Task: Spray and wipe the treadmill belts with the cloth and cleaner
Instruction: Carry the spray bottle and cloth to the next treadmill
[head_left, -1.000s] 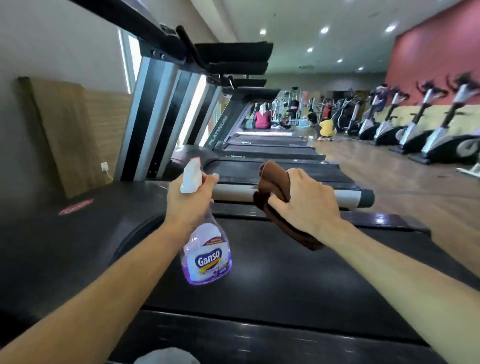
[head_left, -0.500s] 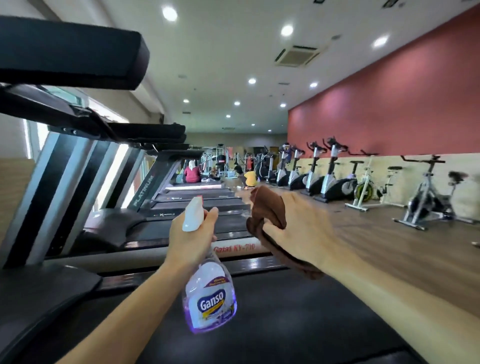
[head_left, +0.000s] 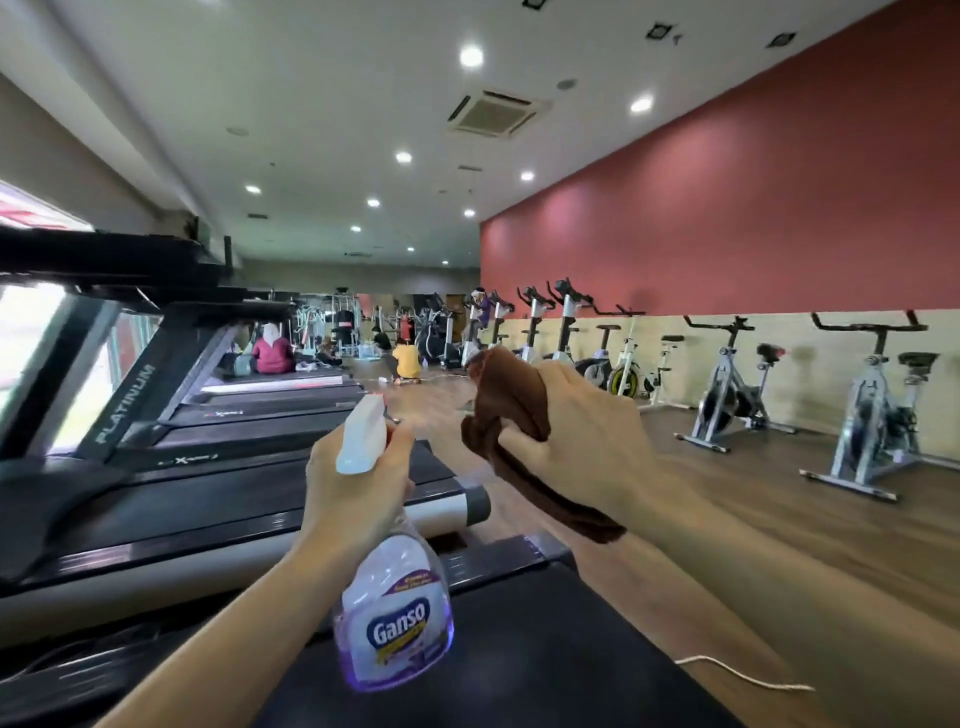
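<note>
Head view: left hand (head_left: 358, 488) grips spray bottle (head_left: 392, 618) at its neck, light rigid plastic, likely slick. Right hand (head_left: 576, 441) bunches soft brown cloth (head_left: 506, 410), limp; both held above treadmill belt (head_left: 519, 649).

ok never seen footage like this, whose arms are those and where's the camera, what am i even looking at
The camera sits on a person's head, looking forward and down, so the two bare arms reaching into the picture are that person's own. No robot is involved. The wide lens bends the room's straight lines.

The left hand grips a spray bottle of purple cleaner labelled Ganso, its white trigger head on top. The right hand holds a bunched brown cloth, raised in the air and touching nothing else.

Below and to the left runs a row of treadmills; the nearest treadmill belt is the dark surface under the arms. A thin white cord lies near its right edge. Exercise bikes line the red wall, and other people sit far off on the wooden floor.
</note>
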